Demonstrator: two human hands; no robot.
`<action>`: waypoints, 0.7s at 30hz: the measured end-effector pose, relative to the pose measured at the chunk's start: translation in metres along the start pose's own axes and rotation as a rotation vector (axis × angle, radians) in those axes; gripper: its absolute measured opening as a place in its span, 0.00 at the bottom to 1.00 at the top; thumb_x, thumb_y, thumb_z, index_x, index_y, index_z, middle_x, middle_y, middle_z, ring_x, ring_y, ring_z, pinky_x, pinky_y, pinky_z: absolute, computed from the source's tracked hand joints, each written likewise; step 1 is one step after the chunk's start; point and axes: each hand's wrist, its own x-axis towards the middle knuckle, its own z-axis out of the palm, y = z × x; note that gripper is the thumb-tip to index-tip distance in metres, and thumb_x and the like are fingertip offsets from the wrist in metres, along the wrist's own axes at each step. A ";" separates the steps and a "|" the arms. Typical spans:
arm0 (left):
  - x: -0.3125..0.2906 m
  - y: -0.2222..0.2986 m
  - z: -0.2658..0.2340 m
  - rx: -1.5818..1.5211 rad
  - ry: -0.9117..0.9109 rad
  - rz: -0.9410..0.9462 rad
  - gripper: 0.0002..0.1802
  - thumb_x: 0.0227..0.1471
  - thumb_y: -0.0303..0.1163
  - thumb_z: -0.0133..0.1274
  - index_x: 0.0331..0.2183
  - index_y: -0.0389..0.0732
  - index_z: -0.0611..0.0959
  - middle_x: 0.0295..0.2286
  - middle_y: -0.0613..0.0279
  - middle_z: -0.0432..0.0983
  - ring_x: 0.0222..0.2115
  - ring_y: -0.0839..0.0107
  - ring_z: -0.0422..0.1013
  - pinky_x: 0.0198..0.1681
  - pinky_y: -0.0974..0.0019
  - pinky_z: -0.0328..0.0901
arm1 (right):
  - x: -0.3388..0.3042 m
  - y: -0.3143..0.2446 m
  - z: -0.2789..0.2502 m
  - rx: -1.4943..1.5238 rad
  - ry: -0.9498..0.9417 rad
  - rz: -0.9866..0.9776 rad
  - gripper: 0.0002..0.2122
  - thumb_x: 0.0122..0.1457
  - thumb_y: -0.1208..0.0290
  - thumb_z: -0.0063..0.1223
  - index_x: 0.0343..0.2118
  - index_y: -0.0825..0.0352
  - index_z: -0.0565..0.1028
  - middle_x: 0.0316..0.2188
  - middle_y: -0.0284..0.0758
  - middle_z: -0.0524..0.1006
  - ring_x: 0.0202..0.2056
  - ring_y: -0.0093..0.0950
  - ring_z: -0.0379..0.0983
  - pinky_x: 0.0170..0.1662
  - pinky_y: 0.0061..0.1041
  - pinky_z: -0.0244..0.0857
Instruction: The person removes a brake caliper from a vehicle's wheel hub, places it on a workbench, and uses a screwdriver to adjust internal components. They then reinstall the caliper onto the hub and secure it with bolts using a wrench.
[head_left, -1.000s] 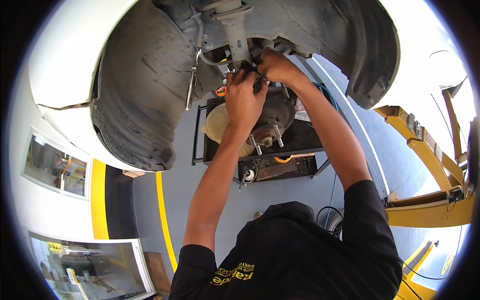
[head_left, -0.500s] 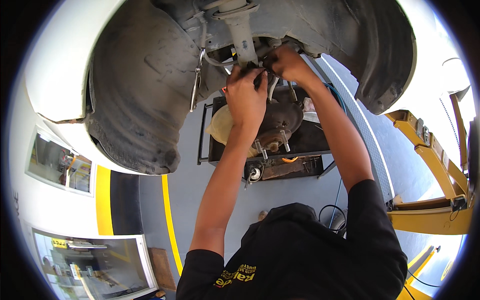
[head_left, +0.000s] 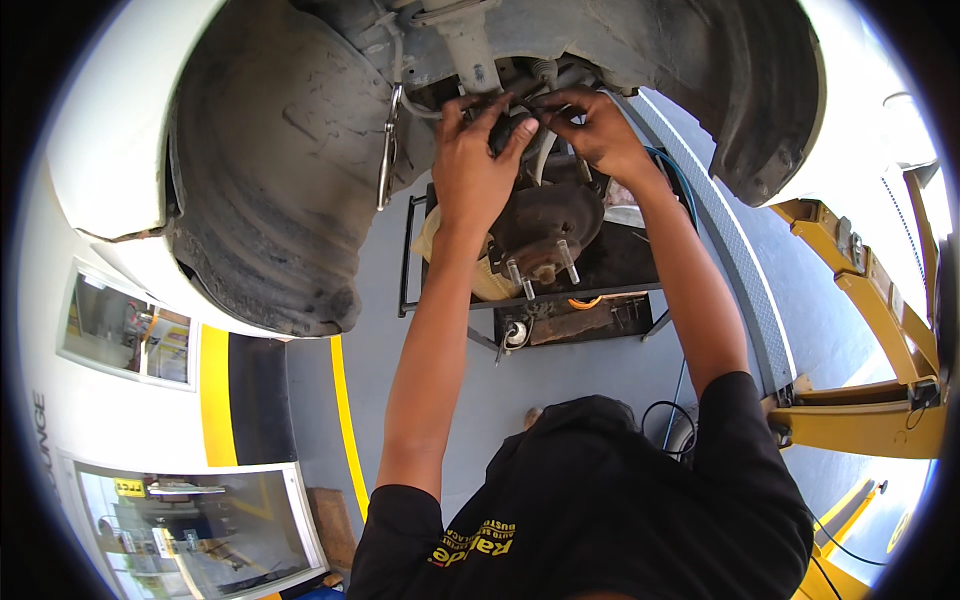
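Observation:
Both my hands are raised into a car's wheel well, at the lower end of the strut (head_left: 470, 50). My left hand (head_left: 472, 172) curls its fingers and thumb round a small dark part (head_left: 514, 132), whose kind does not show. Close beside it, my right hand (head_left: 608, 140) has its fingers bent and pinched at the same spot; what lies between the fingertips is hidden. Below the hands sits the rusty wheel hub (head_left: 548, 222) with bare studs. Left of my left hand, locking pliers (head_left: 388, 150) hang clamped on a brake hose.
Beneath the hub stands a black tool cart (head_left: 625, 268) bearing a pale round container (head_left: 490, 280). The wheel-well liner (head_left: 260, 180) curves round on the left. A yellow lift arm (head_left: 860, 290) stands at the right, near a grey ramp edge (head_left: 745, 270).
My right hand has drawn back a little from behind the strut, so more of its fingers show. My left hand has turned slightly, uncovering the dark part. The view has shifted slightly.

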 end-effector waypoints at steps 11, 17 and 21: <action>-0.217 -0.125 -0.075 -0.259 0.191 -0.387 0.14 0.69 0.34 0.57 0.52 0.39 0.86 0.44 0.60 0.82 0.39 0.72 0.78 0.42 0.66 0.74 | -0.166 0.050 -0.073 -0.349 -0.104 0.213 0.11 0.67 0.72 0.60 0.49 0.70 0.82 0.36 0.46 0.82 0.36 0.41 0.81 0.42 0.38 0.73; -0.479 -0.209 -0.098 -0.343 -0.188 -1.215 0.20 0.70 0.41 0.55 0.48 0.33 0.86 0.37 0.62 0.85 0.33 0.75 0.77 0.36 0.70 0.71 | -0.449 0.158 -0.102 -0.529 -0.103 0.917 0.11 0.65 0.65 0.60 0.45 0.66 0.86 0.31 0.46 0.85 0.33 0.39 0.83 0.40 0.37 0.75; -0.697 -0.253 -0.140 -0.151 -0.475 -1.673 0.16 0.67 0.41 0.57 0.43 0.38 0.88 0.34 0.62 0.84 0.31 0.73 0.78 0.32 0.67 0.72 | -0.579 0.118 -0.060 -0.540 0.081 1.100 0.13 0.63 0.66 0.59 0.42 0.70 0.85 0.25 0.39 0.84 0.26 0.29 0.81 0.33 0.32 0.74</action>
